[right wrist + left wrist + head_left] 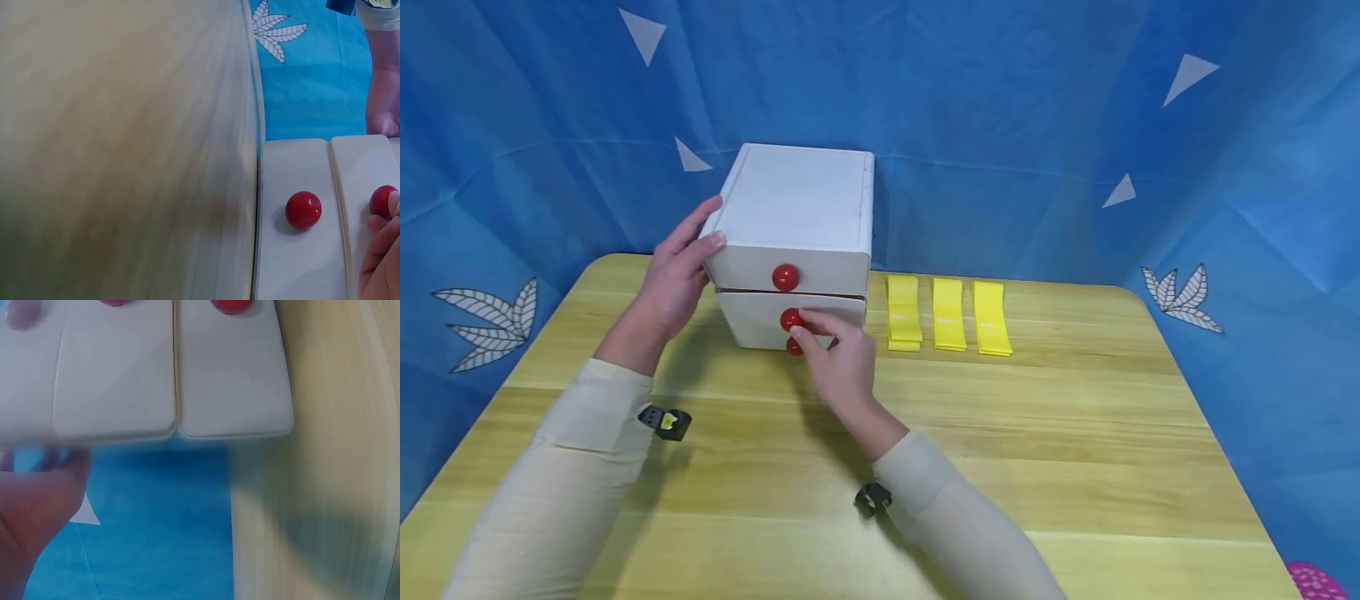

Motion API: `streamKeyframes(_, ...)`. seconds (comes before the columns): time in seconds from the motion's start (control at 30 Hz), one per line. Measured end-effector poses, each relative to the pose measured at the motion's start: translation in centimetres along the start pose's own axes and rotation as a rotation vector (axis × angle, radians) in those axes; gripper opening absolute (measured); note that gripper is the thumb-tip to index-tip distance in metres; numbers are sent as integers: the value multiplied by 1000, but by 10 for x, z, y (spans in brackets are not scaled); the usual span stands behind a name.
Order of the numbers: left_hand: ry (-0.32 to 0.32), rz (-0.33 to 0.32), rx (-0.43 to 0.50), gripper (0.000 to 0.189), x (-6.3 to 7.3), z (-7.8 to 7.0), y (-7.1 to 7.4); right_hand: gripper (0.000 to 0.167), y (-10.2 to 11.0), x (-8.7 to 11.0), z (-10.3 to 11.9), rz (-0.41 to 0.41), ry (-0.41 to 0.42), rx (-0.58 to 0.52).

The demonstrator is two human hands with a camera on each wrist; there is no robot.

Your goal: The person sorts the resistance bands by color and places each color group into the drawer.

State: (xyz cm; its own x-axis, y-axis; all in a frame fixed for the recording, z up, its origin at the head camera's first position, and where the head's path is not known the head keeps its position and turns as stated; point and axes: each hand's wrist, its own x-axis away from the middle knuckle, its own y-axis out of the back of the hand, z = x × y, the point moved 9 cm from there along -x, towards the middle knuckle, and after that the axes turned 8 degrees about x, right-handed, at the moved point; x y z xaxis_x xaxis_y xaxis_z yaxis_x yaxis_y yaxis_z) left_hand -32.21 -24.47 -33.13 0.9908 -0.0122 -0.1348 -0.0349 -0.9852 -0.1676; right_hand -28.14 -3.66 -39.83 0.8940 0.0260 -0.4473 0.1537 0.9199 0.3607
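A white drawer cabinet [799, 196] with red knobs stands toward the back of the table. My left hand [673, 279] rests against its left side, thumb and fingertips at the upper edge near the front corner. With thumb and fingers my right hand [844, 362] pinches the middle red knob [791, 319]. Above it, the top drawer's red knob [786, 277] is untouched. The bottom red knob [304, 210] shows whole in the right wrist view. A narrow dark gap runs between the top drawer and the middle drawer front [745, 317].
Several yellow folded strips, including a left strip [903, 310], a middle strip [948, 312] and a right strip [992, 317], lie right of the cabinet on the wooden table [1037, 433]. A blue patterned cloth [1000, 108] hangs behind the table and at its sides.
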Motion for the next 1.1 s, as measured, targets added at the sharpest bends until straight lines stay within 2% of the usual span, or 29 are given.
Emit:
streamKeyframes(0.5,-18,-2,-3,57,-1,-1,-2,22,-1,-7,-5,-16,-41,16)
streamKeyframes(0.77,-14,-7,-36,57,-2,1,-3,19,-1,-1,-18,-23,-80,2)
streamKeyframes(0.87,-13,-10,-49,57,-1,2,-2,18,-4,4,-31,12,-128,6)
streamKeyframes(1.0,-12,-13,-52,57,-2,3,-1,22,-13,10,-49,104,-209,25)
streamKeyframes(1.1,-10,-15,-55,57,-2,4,0,25,-20,15,-56,156,-254,30)
